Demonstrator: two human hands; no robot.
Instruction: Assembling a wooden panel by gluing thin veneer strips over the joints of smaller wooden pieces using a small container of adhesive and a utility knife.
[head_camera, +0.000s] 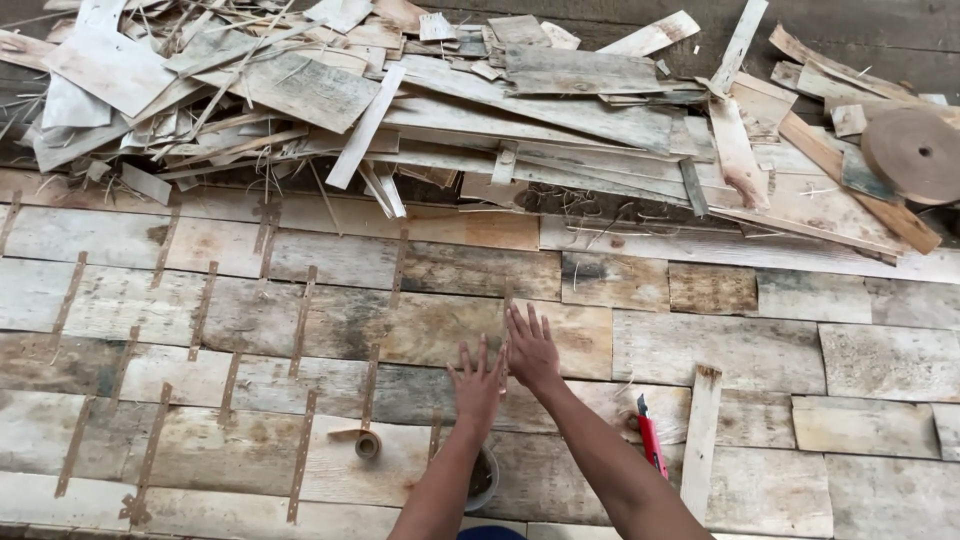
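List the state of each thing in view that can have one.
Left hand: open, flat on the veneer sheets.
Right hand: open, flat on the sheets.
Tape roll: lying flat, end peeled out.
Red knife: lying unheld.
Big roll: wound, leaning on scraps.
Scrap pile: loose, heaped.
Loose strip: lying across the sheets.
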